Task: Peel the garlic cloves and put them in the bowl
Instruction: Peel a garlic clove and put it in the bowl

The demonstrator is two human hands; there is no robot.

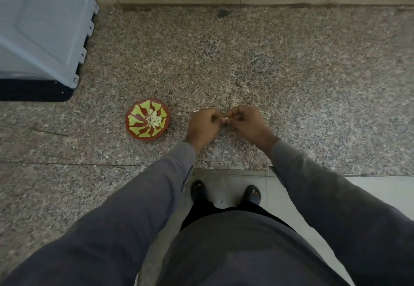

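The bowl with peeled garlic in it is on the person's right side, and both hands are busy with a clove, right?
Not quite. The head view shows the bowl on the person's left side, beside the left hand. Peeled garlic does lie in it, and both hands, left and right hand, pinch a clove.

The bowl [134,130] is red-brown with a yellow-green petal pattern; the peeled garlic cloves [154,120] are whitish. The countertop [291,72] is speckled pinkish-grey granite. The sleeves [125,207] are grey.

View: one head-worn wide-angle camera, no second view.
Facing: forward and steeply down over the table [291,72].
Nearness: close; sleeves fill the lower frame, feet at bottom centre, wall along the top edge.
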